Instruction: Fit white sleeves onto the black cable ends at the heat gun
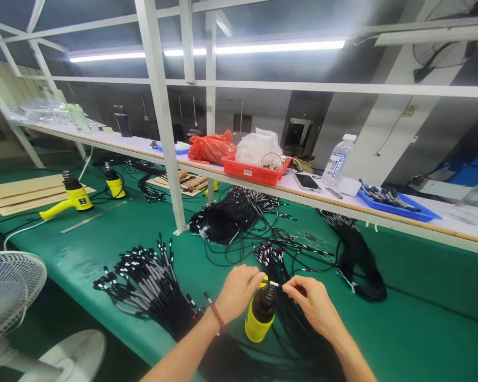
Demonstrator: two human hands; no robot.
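Note:
A thin black cable end with a white sleeve [274, 284] is stretched between my two hands, just over the nozzle of a yellow and black heat gun [258, 318] that stands upright. My left hand [239, 289], with a reddish bracelet at the wrist, pinches the cable from the left. From the right, my right hand [308, 297] pinches it between thumb and finger. A bundle of black cables with grey and white ends [143, 281] lies to the left. Another bundle with red and white tips [271, 257] lies behind and under my right hand.
More cable bundles [227, 215] lie toward the back of the green table [79, 244]. Other heat guns [77, 196] stand at the left. A shelf above holds a red tray [253, 168], a phone [307, 182], a bottle [338, 159] and a blue tray [418, 212]. Another person's hand [197, 183] shows behind.

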